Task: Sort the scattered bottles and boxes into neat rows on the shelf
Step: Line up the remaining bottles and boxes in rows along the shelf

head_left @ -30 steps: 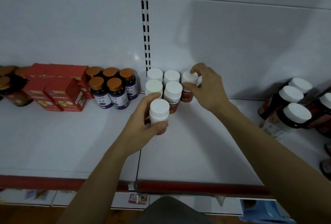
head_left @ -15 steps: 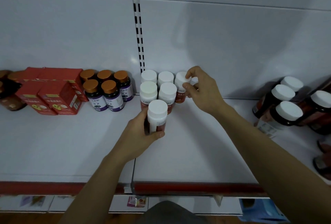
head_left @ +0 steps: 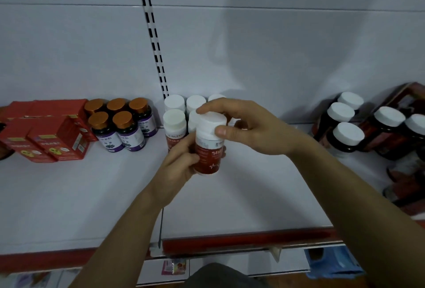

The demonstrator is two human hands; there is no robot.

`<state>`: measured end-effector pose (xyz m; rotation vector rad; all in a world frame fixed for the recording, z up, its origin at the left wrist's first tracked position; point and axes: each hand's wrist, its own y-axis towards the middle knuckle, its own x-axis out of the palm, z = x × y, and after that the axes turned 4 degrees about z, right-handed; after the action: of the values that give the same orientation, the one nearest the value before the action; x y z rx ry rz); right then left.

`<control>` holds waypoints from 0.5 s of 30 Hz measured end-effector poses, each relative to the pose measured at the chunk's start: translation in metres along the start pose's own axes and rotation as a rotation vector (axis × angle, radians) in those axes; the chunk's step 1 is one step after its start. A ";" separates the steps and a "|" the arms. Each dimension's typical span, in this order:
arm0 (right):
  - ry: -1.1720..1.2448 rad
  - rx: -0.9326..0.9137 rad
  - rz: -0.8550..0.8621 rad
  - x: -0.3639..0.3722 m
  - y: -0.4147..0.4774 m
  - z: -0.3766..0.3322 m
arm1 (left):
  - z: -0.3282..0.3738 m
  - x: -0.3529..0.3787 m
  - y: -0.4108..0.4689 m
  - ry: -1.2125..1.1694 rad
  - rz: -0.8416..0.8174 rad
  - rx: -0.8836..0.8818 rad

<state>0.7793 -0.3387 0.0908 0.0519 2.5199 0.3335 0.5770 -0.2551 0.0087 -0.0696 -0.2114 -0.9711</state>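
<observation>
A white shelf [head_left: 69,195] with a red front edge spans the view. At its left stand red boxes [head_left: 57,140]; at its right is a loose cluster of dark bottles [head_left: 347,140] with white caps. Five copper-capped bottles [head_left: 124,131] stand in two rows just beside the boxes. Next to these, a group of white-capped bottles [head_left: 174,122] stands against the back wall.

Both forearms reach up from the bottom of the view and meet in front of this group. They hold one red-labelled bottle [head_left: 208,156] roughly upright. I cannot tell whether its base touches the shelf.

The left hand [head_left: 179,168] wraps the bottle's body from the left, fingers curled behind it with their tips showing at the right side. The right hand [head_left: 255,131] comes in from the right and pinches the white cap between thumb and forefinger.
</observation>
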 end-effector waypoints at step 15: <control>-0.441 0.287 0.366 0.017 0.012 0.037 | -0.010 -0.028 0.010 0.832 0.649 0.067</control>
<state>0.7860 -0.3172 0.0547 0.6345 2.0896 0.0838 0.5714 -0.2283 -0.0069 0.3112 0.5224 -0.2854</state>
